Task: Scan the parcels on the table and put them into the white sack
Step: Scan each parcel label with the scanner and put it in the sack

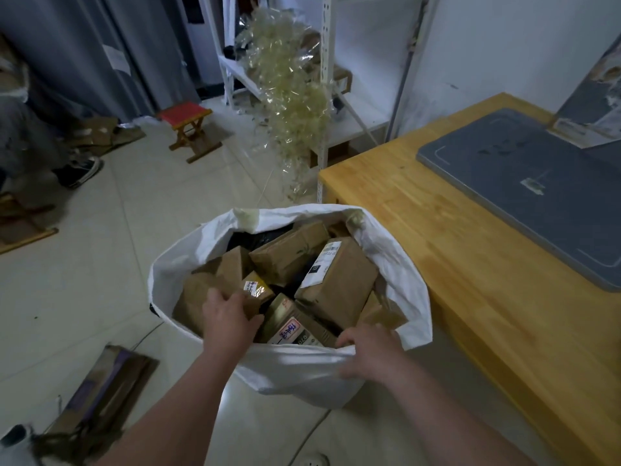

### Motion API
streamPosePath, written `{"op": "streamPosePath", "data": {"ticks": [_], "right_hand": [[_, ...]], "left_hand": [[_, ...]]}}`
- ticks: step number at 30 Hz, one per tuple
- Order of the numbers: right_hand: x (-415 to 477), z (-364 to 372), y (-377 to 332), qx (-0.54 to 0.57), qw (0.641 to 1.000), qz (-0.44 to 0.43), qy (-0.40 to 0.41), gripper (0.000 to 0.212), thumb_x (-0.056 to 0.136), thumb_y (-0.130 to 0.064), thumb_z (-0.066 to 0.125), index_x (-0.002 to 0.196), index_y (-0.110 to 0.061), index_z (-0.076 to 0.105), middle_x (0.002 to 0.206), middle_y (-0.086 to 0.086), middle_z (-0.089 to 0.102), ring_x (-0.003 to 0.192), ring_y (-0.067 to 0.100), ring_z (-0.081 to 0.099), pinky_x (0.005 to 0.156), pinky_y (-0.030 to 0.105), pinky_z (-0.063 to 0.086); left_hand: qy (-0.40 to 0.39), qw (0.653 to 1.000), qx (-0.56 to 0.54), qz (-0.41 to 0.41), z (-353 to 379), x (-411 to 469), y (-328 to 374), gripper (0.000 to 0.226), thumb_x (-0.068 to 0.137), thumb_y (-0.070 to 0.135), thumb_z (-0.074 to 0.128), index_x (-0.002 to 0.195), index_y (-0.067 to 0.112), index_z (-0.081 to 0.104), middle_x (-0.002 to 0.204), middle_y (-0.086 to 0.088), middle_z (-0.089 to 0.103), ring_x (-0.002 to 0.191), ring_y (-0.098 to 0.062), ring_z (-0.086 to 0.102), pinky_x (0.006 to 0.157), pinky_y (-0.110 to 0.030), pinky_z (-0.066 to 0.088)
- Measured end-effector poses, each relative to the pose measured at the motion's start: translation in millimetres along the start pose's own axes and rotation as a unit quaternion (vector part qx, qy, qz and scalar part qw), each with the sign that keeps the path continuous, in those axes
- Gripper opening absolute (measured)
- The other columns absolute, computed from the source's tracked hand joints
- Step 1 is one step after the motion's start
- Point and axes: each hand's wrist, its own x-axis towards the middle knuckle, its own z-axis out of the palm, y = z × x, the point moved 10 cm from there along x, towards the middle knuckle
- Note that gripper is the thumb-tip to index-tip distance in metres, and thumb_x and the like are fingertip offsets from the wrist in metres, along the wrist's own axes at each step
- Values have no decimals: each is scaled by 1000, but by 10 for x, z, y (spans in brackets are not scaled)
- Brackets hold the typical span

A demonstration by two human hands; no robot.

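The white sack (400, 264) stands open on the floor beside the wooden table (470, 250), filled with several brown cardboard parcels (339, 280). My left hand (228, 317) reaches into the sack at its near left side, fingers spread over a small brown parcel (255, 292) with a white label. My right hand (366, 354) grips the sack's near rim, fingers curled over the white fabric. A green-grey parcel (295, 327) with a pink label lies between my two hands.
A grey mat (524, 190) lies on the wooden table at the right. A red folding stool (188, 129), white shelving (339, 105) with clear crumpled tape, flattened cardboard (107, 395) at the near left and a cable on the tiled floor surround the sack.
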Motion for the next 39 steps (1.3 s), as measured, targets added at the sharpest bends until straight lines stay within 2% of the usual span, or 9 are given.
{"op": "streamPosePath", "data": {"ticks": [2,5,9,13,15,20,30,33,39], "right_hand": [[17,-7,-25,-50,999,-7,14,30,88,-21,63,116,-31,65,118,-3,63,110,19,56,94,31,42],[44,21,22,-33,999,-11,1,22,90,-13,58,106,-24,69,107,0,66,96,18,62,84,30,51],[55,-111,162,146,989,6,0,24,78,-46,73,85,-24,72,93,-8,68,88,10,63,76,29,51],[-117,-724,595,87,953,152,246,36,85,-51,63,115,-31,65,138,0,41,126,27,39,95,39,42],[-154,-686,866,103,940,246,213,38,93,-26,58,131,-27,55,147,10,24,126,34,34,92,38,41],[-70,-413,1100,111,932,327,110,35,98,-16,50,129,-2,54,130,18,55,114,31,57,85,34,48],[-139,-1453,456,268,856,133,422,30,90,2,52,105,-12,74,109,7,70,102,26,63,90,37,53],[-137,-1256,538,229,879,161,386,32,92,1,52,115,-12,70,120,8,66,109,27,60,90,35,51],[-129,-1151,610,186,897,187,356,34,94,-1,51,121,-15,66,127,11,58,112,30,57,84,35,49]], "left_hand": [[-16,999,-28,17,21,48,-28,34,89,26,64,122,19,62,112,-8,50,106,-28,50,94,-34,38],[136,989,12,-56,-328,52,-342,30,84,21,66,114,15,66,118,-16,57,111,-38,50,102,-51,32],[49,968,-118,-217,-231,17,-916,36,91,15,55,126,17,60,138,-24,39,113,-40,44,92,-43,41],[20,975,-168,-146,-249,74,-676,37,93,3,47,128,5,59,120,-23,60,103,-39,57,81,-39,46],[33,970,-205,-129,-319,74,-552,43,89,-4,48,129,6,58,116,-20,61,97,-34,56,78,-37,46],[31,963,-243,-112,-397,77,-418,63,87,-10,46,145,16,42,132,-12,53,111,-32,54,82,-40,51],[77,945,-307,-80,-585,145,-270,59,94,-3,43,147,24,40,144,-7,44,120,-30,51,74,-36,54],[-18,981,-187,-45,-268,2,-330,61,91,-6,46,145,20,41,134,-9,51,115,-32,54,89,-47,52],[24,992,-122,-38,-459,77,-263,46,86,-2,52,130,10,50,112,-16,55,95,-32,56,74,-38,51]]}}
